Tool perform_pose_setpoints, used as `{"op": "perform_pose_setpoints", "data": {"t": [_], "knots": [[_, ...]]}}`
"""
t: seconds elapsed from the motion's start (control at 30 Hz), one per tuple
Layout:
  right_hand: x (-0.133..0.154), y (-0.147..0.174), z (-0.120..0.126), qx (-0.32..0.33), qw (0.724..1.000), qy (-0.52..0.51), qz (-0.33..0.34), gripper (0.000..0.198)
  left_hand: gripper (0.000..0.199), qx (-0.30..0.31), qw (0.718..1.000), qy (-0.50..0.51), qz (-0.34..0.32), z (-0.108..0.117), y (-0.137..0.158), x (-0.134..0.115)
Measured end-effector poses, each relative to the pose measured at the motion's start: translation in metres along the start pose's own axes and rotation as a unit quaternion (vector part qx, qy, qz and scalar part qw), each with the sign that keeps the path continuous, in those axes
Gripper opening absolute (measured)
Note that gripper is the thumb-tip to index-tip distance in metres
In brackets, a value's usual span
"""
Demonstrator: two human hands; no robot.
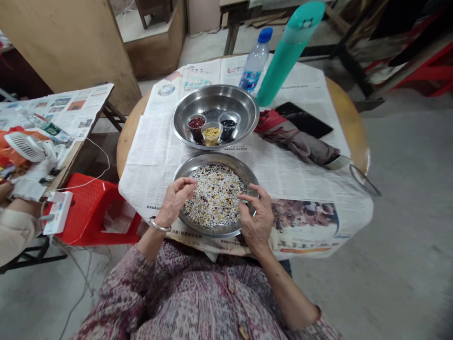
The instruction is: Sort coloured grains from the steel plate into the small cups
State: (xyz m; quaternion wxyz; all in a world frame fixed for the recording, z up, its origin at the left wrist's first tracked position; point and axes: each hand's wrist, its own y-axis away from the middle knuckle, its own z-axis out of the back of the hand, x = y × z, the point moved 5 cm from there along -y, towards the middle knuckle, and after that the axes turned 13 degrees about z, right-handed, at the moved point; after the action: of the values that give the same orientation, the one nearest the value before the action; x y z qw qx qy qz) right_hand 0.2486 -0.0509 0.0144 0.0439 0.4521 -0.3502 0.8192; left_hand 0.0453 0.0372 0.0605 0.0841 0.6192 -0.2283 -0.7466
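A shallow metal dish (252, 175) in front of me holds white rice grains mixed with red, yellow and black beans (215, 196). Over its left rim is my left hand (177, 200), thumb and fingertips pressed together; whatever they pinch, if anything, is too small to see. My right hand (258, 215) hovers at the right rim with fingers apart and nothing visible between them. Behind the dish, a larger metal basin (180, 108) holds three clear cups: one of red beans (197, 123), one of yellow beans (211, 134), one of black beans (229, 124).
Newspaper (148, 141) covers the round table. At the back stand a water bottle (255, 61) and a green bottle (288, 56). A folded umbrella (297, 139) and a dark tablet (304, 119) lie right. Left are a red stool (88, 208) and another person's arm (21, 212).
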Motion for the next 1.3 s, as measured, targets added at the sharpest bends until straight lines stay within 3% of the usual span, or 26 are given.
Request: {"op": "perform_pose_setpoints", "data": {"t": [0.1,0.17,0.27,0.43,0.67,0.83,0.97,1.03,1.13,1.2,1.3], "knots": [[0.001,-0.001,0.000,-0.002,1.000,-0.003,-0.002,0.015,0.008,-0.047,0.975,-0.196,-0.098,-0.004,0.000,-0.003],[0.001,-0.001,0.000,-0.002,1.000,-0.003,-0.003,0.015,0.009,-0.084,0.931,-0.314,-0.166,-0.008,0.001,-0.002],[0.001,-0.001,0.000,0.001,1.000,0.000,-0.002,0.016,0.013,-0.123,0.873,-0.423,-0.208,-0.013,0.001,0.005],[0.001,-0.001,0.000,-0.001,1.000,-0.007,-0.001,0.016,0.007,-0.143,0.834,-0.489,-0.212,-0.016,-0.001,0.012],[0.001,-0.001,0.000,0.000,1.000,0.000,0.010,0.015,0.006,-0.145,0.815,-0.522,-0.207,-0.022,-0.003,0.009],[0.000,-0.001,0.000,-0.002,1.000,-0.004,0.011,0.015,0.009,-0.141,0.826,-0.507,-0.201,-0.021,-0.004,0.010],[0.001,-0.001,0.000,-0.004,1.000,0.000,0.014,0.015,0.009,-0.128,0.877,-0.420,-0.194,-0.017,-0.002,0.005],[0.001,-0.001,0.000,-0.003,1.000,0.002,0.017,0.014,0.006,-0.111,0.926,-0.323,-0.162,-0.012,-0.001,0.001],[0.001,-0.001,0.000,0.000,1.000,0.002,0.018,0.014,0.008,-0.042,0.991,-0.117,-0.053,-0.007,-0.003,0.002],[0.001,-0.001,0.000,0.000,1.000,0.000,0.015,0.015,0.013,0.014,0.999,0.030,0.020,-0.006,-0.005,0.005],[0.000,-0.001,0.000,-0.001,1.000,-0.001,0.014,0.015,0.011,0.053,0.981,0.175,0.068,-0.004,-0.008,0.008]]}}
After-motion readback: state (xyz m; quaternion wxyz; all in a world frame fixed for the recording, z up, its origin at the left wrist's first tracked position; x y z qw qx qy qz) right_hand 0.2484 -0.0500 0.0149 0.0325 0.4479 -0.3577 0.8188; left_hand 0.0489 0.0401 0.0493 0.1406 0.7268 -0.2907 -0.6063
